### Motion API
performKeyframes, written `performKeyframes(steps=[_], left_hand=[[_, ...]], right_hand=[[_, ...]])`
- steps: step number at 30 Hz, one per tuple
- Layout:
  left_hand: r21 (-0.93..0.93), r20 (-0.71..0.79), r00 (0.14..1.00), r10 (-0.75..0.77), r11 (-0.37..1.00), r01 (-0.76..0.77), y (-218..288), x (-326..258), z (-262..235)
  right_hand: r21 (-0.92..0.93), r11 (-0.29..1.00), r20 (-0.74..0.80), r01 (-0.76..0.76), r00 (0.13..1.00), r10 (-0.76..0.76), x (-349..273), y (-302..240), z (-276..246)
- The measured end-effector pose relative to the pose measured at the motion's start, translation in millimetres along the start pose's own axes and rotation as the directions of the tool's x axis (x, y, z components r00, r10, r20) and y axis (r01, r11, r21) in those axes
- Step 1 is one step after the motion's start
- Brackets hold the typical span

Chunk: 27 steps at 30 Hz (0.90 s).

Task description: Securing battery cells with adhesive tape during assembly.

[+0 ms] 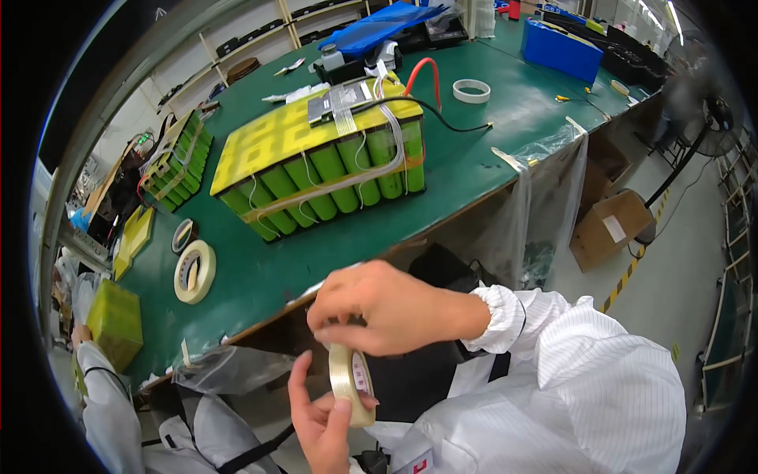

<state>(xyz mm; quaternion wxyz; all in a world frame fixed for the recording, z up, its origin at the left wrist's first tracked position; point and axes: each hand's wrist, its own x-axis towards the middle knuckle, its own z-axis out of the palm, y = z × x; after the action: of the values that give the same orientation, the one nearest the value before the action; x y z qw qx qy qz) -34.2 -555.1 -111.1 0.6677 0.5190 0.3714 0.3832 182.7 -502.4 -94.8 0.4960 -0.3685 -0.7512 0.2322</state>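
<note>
My left hand (322, 426) grips a roll of pale, shiny tape (342, 378) in front of the table's near edge, thumb and fingers on its lower part. Just above, my right hand (387, 310) has its fingers curled and pressed at the roll's upper edge, on what looks like the tape's end; the fingertips are partly hidden. Beyond my hands stands a large battery pack (325, 197) of green cells under a yellow top. A strip of tape runs along its side, and a flat board (339, 103) with red, black and white wires sits on top.
Two tape rolls lie on the green table (253, 284): a cream one (183, 272) and a dark one (184, 235). A smaller battery pack (175, 162) stands at left. A co-worker's sleeve (106, 407) and a yellow-green block (116, 324) are at lower left. Plastic sheeting (545, 205) hangs off the edge.
</note>
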Motion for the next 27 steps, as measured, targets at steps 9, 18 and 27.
performKeyframes(steps=[9, 18, 27], left_hand=[[-0.041, 0.023, 0.998, -0.057, 0.997, 0.058, -5.2, 10.1, 23.5], [-0.144, -0.121, 0.987, -0.102, 0.986, 0.084, -70.3, -6.6, 48.2], [-0.147, -0.016, 1.000, 0.024, 0.989, -0.026, -58.5, -0.8, 96.1]], right_hand=[[-0.150, 0.989, -0.087, 0.015, 0.996, -0.028, -41.4, -3.1, -20.7], [0.006, 0.932, -0.389, -0.362, 0.858, 0.336, -120.7, 5.4, -8.2], [0.048, 0.986, -0.029, -0.157, 0.987, 0.159, -142.6, -5.2, -15.4]])
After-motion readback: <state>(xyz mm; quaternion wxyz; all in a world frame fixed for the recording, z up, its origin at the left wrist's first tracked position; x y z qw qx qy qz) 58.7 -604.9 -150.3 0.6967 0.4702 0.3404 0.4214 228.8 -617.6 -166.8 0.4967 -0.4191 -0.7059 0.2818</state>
